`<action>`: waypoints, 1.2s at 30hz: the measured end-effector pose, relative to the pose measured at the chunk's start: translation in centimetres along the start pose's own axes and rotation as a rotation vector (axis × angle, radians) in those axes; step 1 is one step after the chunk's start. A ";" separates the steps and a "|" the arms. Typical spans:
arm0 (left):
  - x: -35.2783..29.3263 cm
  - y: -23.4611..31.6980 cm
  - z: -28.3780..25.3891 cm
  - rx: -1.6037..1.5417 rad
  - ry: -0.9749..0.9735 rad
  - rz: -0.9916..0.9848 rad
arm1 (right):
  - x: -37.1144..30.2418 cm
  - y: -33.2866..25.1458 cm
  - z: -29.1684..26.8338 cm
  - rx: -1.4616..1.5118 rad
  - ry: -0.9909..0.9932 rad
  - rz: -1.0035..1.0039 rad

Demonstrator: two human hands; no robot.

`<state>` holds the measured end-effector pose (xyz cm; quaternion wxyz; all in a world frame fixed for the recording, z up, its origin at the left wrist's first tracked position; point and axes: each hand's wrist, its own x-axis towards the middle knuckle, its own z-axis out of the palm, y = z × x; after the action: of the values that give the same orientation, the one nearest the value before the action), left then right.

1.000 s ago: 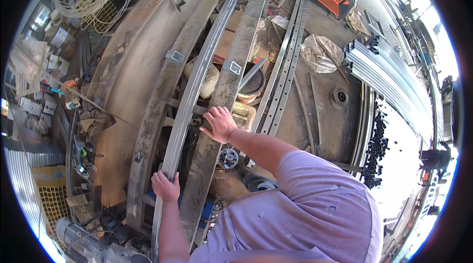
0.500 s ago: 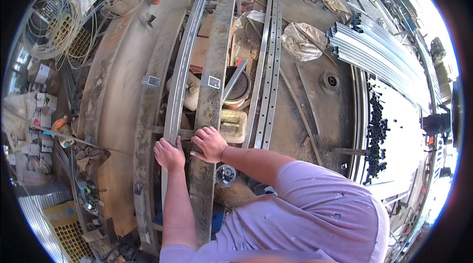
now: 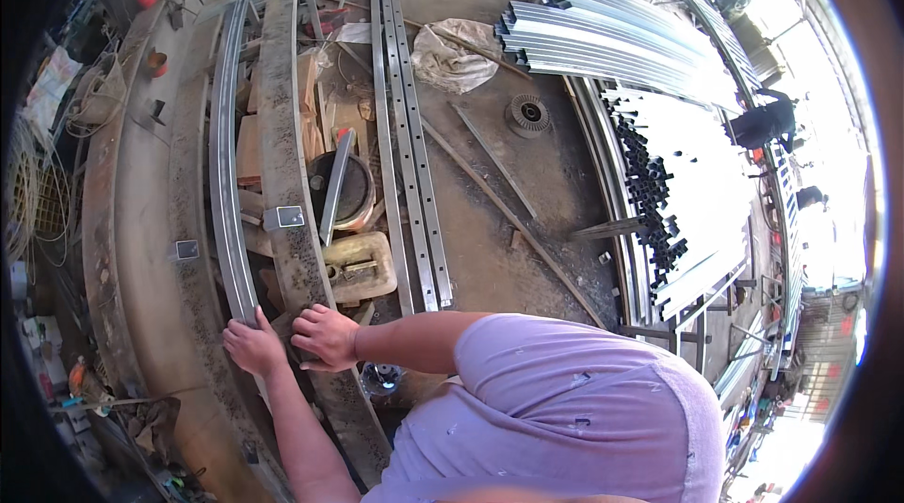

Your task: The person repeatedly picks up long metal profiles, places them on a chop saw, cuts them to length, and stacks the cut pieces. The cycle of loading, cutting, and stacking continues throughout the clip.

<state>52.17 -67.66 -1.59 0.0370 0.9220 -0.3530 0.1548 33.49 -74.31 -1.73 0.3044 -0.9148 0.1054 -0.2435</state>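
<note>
Rail (image 3: 224,154), metal, clasped by the left hand (image 3: 254,346); right hand (image 3: 326,337), fingers loosely spread, resting at the adjacent beam's (image 3: 284,145) left edge.

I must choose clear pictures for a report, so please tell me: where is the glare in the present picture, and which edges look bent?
Head view: strong glare whitens the stacked tubes at right; same head view: lens distortion bows the long metal bar at the left hand; head view again: the corners go black, and a blurred pale band lies at the lower edge.
</note>
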 end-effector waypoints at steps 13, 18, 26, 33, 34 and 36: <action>-8.9 -7.6 -4.3 -0.238 -0.004 0.034 | 0.3 -0.4 -0.3 -0.100 0.003 0.013; -23.8 -15.8 -9.9 0.061 -0.254 -0.286 | 0.1 -0.6 -0.2 -0.132 -0.029 0.030; -25.7 -15.0 -10.5 0.031 -0.441 -0.594 | 0.5 -2.6 -1.3 -0.315 -0.192 0.102; -31.8 -14.7 -16.3 -0.233 -0.106 -0.333 | 0.7 -7.4 1.3 -0.340 -0.213 0.106; -33.9 -14.4 -17.7 -0.296 -0.093 -0.346 | 0.4 -9.6 2.1 -0.320 -0.252 -0.002; -40.7 -13.8 -20.6 -0.378 -0.133 -0.349 | -1.1 -14.9 3.9 -0.292 -0.370 -0.196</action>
<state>27.37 -27.71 5.82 0.2114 0.9538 -0.2127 0.0165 35.19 -60.15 4.18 0.1580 -0.9840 -0.0075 -0.0823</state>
